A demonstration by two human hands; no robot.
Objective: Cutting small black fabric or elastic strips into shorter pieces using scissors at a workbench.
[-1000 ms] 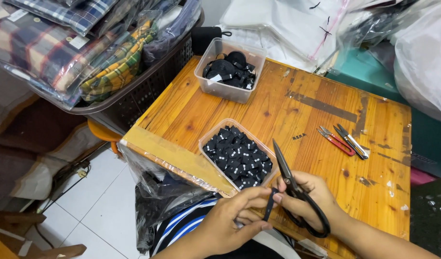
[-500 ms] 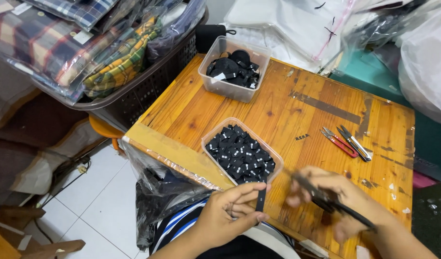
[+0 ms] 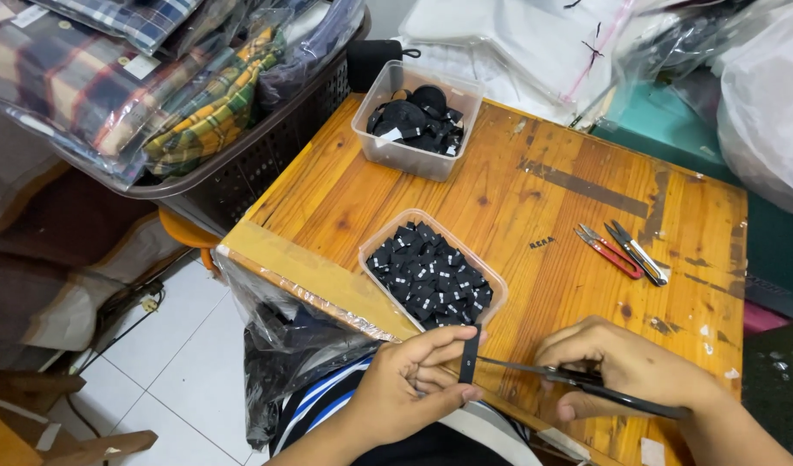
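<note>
The wooden table (image 3: 534,198) carries two clear plastic tubs: the near tub (image 3: 375,250) is heaped with small black cut pieces, the far tub (image 3: 366,129) holds larger black pieces. Because the black strip (image 3: 470,355) is so narrow and stands just in front of the left thumb, the likeliest slip is a blade nicking a fingertip, or a crooked cut if the strip twists in the pinch. A cut piece could also drop off the table's edge instead of landing in the near tub.

The left hand (image 3: 414,384) is curled, thumb and fingers pinching the strip upright. The right hand (image 3: 625,367) is closed round the handles of the black scissors (image 3: 578,384), blades lying almost flat and reaching the strip.
</note>
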